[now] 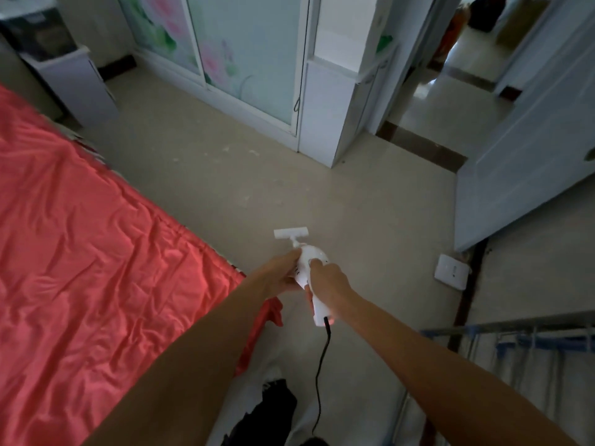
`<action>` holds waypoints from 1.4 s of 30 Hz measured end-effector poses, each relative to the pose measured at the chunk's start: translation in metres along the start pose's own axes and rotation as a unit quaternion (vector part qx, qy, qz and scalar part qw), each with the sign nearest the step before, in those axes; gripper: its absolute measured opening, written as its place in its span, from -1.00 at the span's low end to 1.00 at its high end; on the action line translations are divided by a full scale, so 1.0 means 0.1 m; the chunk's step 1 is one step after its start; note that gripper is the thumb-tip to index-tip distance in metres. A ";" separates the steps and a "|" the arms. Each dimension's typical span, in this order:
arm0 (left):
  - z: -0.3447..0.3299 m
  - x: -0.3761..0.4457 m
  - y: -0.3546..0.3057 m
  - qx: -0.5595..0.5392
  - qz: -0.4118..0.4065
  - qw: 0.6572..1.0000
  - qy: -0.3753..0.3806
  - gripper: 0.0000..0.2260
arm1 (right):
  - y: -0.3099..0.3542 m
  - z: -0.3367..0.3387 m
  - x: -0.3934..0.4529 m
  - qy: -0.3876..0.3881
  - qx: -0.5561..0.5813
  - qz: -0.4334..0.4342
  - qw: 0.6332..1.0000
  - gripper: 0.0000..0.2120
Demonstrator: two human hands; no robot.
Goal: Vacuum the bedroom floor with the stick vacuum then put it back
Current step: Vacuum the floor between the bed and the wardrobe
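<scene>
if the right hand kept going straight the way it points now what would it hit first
Probably the bare floor beyond the vacuum head; farther along stands the wardrobe. The right hand aims forward and down, though depth is unclear.

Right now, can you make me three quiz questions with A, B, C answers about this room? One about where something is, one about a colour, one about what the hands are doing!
1. Where is the bed?
A. To the person's left
B. To the person's right
C. Past the doorway

2. What colour is the bed cover?
A. Blue
B. Red
C. Yellow

3. How is the vacuum being held?
A. Left hand only
B. Lying on the floor, untouched
C. Both hands on it

Answers:
1. A, the bed fills the left side of the view.
2. B, the wrinkled cover is red.
3. C, the left hand cups the white body while the right hand wraps the handle, black cord trailing below.
</scene>
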State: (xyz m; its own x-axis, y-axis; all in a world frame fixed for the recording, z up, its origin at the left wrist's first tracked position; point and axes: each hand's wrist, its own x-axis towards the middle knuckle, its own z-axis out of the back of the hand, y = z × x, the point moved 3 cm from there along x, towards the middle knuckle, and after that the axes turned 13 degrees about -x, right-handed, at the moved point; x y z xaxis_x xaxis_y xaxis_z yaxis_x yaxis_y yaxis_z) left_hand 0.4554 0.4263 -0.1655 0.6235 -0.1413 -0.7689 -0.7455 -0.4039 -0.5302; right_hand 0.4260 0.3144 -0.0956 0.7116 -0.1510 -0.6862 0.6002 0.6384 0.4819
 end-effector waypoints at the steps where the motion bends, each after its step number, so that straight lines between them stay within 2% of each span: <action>1: 0.00 0.10 -0.04 0.008 -0.005 1.000 -0.010 -0.71 | 0.04 0.03 0.09 -0.002 -0.008 -0.005 1.000 -0.57; 4: -0.04 0.36 -0.12 0.043 -0.011 0.998 -0.033 -0.64 | 0.06 0.10 0.28 0.010 -0.035 -0.013 0.999 -0.54; 8: -0.16 0.65 -0.13 0.037 -0.011 0.998 -0.039 -0.67 | 0.07 0.21 0.56 0.038 -0.038 -0.010 0.999 -0.56; 13: -0.31 0.91 -0.04 0.023 0.000 0.999 -0.040 -0.67 | -0.01 0.37 0.87 0.046 0.013 -0.076 0.996 -0.54; 17: -0.54 1.01 -0.02 0.009 -0.010 0.999 -0.053 -0.73 | -0.17 0.40 1.32 0.057 0.068 -0.118 0.989 -0.42; 22: -0.82 1.13 -0.09 0.012 -0.023 0.998 -0.064 -0.75 | -0.12 0.80 1.44 0.107 0.078 -0.154 0.979 -0.68; 26: -0.96 1.23 -0.15 0.017 -0.028 0.996 -0.080 -0.72 | -0.06 0.97 1.56 0.152 0.058 -0.153 0.975 -0.70; 28: -1.00 1.27 -0.17 0.016 -0.034 0.995 -0.088 -0.71 | -0.05 0.99 1.67 0.155 0.082 -0.142 0.974 -0.67; 31: -1.06 1.35 -0.21 0.011 -0.038 0.995 -0.096 -0.70 | -0.09 0.98 1.85 0.132 0.096 -0.177 0.970 -0.66; 35: -1.10 1.48 -0.30 0.023 -0.040 0.995 -0.088 -0.68 | 0.00 0.96 2.01 0.116 0.085 -0.150 0.978 -0.44; 38: -1.10 1.57 -0.43 0.024 -0.048 0.995 -0.083 -0.69 | 0.13 1.01 2.05 0.112 0.102 -0.151 0.977 -0.49; 42: -1.03 1.70 -0.67 0.033 -0.049 0.995 -0.081 -0.68 | 0.38 1.00 2.15 0.099 0.113 -0.146 0.978 -0.42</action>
State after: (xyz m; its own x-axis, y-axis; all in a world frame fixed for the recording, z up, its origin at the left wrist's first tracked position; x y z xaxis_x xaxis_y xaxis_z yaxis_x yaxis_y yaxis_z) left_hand 0.6351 0.3366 -0.2239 0.6520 0.0449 -0.7569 -0.7000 -0.3481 -0.6236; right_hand 0.6379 0.2308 -0.1708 0.4266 -0.1374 -0.8939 0.8485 0.4029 0.3430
